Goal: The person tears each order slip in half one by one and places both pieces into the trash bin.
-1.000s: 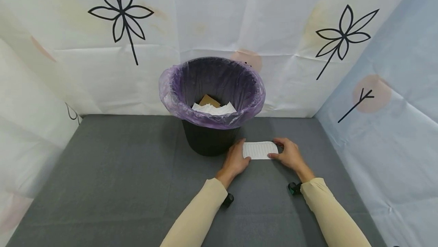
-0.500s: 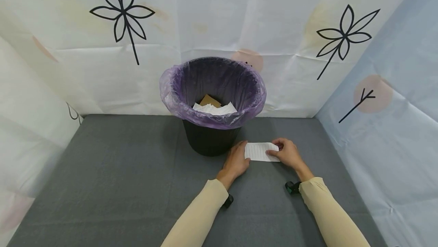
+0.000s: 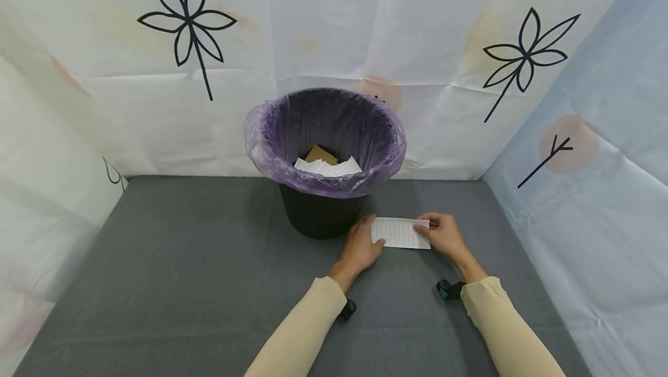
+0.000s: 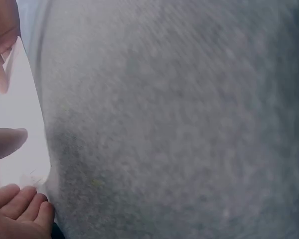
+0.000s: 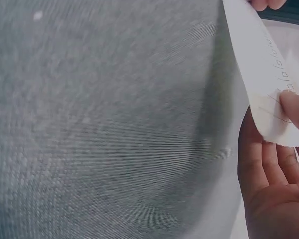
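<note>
A small white sheet of lined paper (image 3: 399, 233) is held sideways between both hands, just right of the bin's base in the head view. My left hand (image 3: 362, 243) has its left end, the thumb (image 4: 9, 141) lying over the face and the fingers (image 4: 25, 204) curled at the end edge. At the other end, my right hand (image 3: 442, 238) pinches the paper, thumb (image 5: 295, 107) on top and fingers (image 5: 266, 167) behind. The right wrist view shows a column of small printed boxes along the sheet and an uneven, torn-looking end.
A black bin (image 3: 320, 214) with a purple liner bag (image 3: 383, 168) stands at the back, close to the left hand. Inside lie white paper (image 3: 334, 168) and a brown cardboard piece (image 3: 320, 155). Grey cloth (image 3: 172, 272) covers the table; patterned fabric (image 3: 323, 29) hangs behind.
The paper's right end, curled a second ago, now lies flatter and reaches further right. My right hand shifted its grip inward, then drew slightly right. The left hand has barely moved.
</note>
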Tool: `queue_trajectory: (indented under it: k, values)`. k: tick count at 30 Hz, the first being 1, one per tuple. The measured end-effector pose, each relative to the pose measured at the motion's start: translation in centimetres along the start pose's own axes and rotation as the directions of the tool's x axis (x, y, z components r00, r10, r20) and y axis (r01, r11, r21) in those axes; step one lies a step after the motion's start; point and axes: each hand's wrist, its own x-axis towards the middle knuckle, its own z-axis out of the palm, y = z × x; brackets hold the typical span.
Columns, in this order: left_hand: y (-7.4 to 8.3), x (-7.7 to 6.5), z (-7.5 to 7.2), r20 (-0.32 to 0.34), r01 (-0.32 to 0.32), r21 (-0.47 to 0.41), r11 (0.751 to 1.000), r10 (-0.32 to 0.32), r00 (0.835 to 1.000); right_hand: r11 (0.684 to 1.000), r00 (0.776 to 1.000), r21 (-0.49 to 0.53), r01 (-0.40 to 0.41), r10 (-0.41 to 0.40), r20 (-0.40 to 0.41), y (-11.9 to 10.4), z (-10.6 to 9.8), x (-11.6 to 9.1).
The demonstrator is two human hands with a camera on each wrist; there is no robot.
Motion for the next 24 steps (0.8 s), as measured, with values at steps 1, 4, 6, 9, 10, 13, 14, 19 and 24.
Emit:
queue_trajectory:
  k: [1, 4, 6, 9, 10, 13, 14, 19, 24]
  values:
    - [0.0, 0.0, 0.0, -0.013, 0.003, -0.014, 1.0, -0.004, 1.0, 1.0, 1.0, 0.007, -0.003, 0.003, 0.0, -0.2, -0.1, -0.2]
    - [0.1, -0.1, 0.0, -0.034, 0.019, -0.047, 0.999, -0.021, 0.999, 1.0, 1.0, 0.017, -0.005, 0.004, 0.011, -0.7, -0.3, -0.8]
    - [0.2, -0.2, -0.1, -0.049, 0.029, -0.079, 0.996, -0.032, 0.998, 1.0, 1.0, 0.022, -0.002, 0.002, 0.02, -1.0, -0.5, -1.2]
    - [0.4, -0.5, -0.4, -0.081, 0.01, -0.142, 0.99, -0.021, 0.997, 0.999, 0.999, 0.042, 0.002, -0.003, 0.038, -1.5, -0.6, -1.8]
    - [0.5, -0.6, -0.5, -0.09, 0.003, -0.169, 0.986, -0.019, 0.996, 0.999, 0.999, 0.051, 0.004, -0.006, 0.045, -1.6, -0.7, -2.0]
    - [0.7, -0.9, -1.1, -0.103, -0.014, -0.244, 0.97, -0.012, 0.995, 0.997, 0.998, 0.074, 0.009, -0.014, 0.062, -2.1, -0.8, -2.6]
    - [0.7, -1.0, -1.3, -0.103, -0.019, -0.263, 0.965, -0.009, 0.995, 0.997, 0.997, 0.078, 0.011, -0.017, 0.069, -2.2, -0.8, -2.7]
    - [1.0, -1.5, -2.6, -0.088, -0.063, -0.283, 0.957, 0.039, 0.995, 0.996, 0.996, 0.089, 0.006, -0.013, 0.083, -2.8, -0.7, -3.5]
    - [1.2, -2.3, -4.0, -0.045, -0.12, -0.28, 0.953, 0.112, 0.993, 0.993, 0.996, 0.12, 0.019, -0.03, 0.087, -3.4, -0.4, -4.3]
